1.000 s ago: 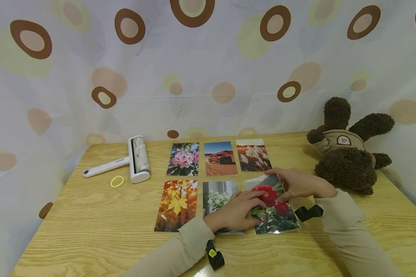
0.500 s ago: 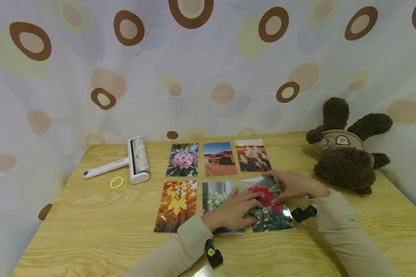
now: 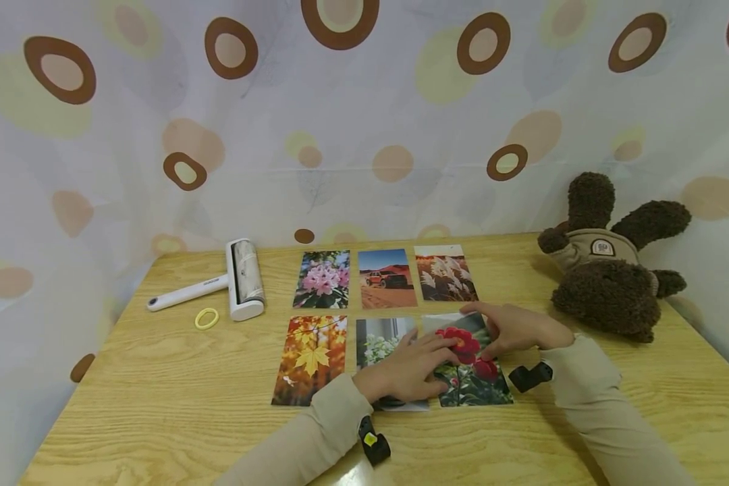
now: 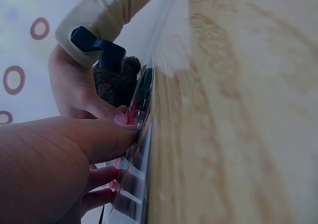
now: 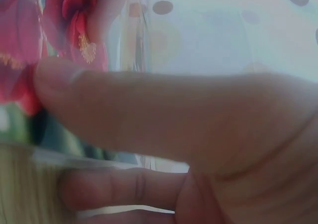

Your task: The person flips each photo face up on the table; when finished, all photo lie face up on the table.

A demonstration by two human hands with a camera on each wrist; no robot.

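A glossy photo card of red flowers (image 3: 476, 390) lies at the right end of the front row, over the wooden table. My left hand (image 3: 408, 372) rests its fingers on that card's left part, the forearm crossing a photo card of white flowers (image 3: 376, 341) and hiding some of it. In the left wrist view its thumb touches the glossy surface. My right hand (image 3: 513, 327) holds the red-flower card by its upper right, with the thumb (image 5: 64, 80) on the printed face. The other fingers curl beside the edge, partly hidden.
Near my hands lie a maple-leaf card (image 3: 310, 361), a pink-flower card (image 3: 322, 278), a truck card (image 3: 387, 278) and a reed-grass card (image 3: 445, 273). A white lint roller (image 3: 243, 280) and yellow ring (image 3: 206, 318) are left. A brown plush toy (image 3: 607, 270) sits right.
The red-flower card has slid slightly left and straightened into line with its row, my right hand moving left with it. My left hand has barely moved.
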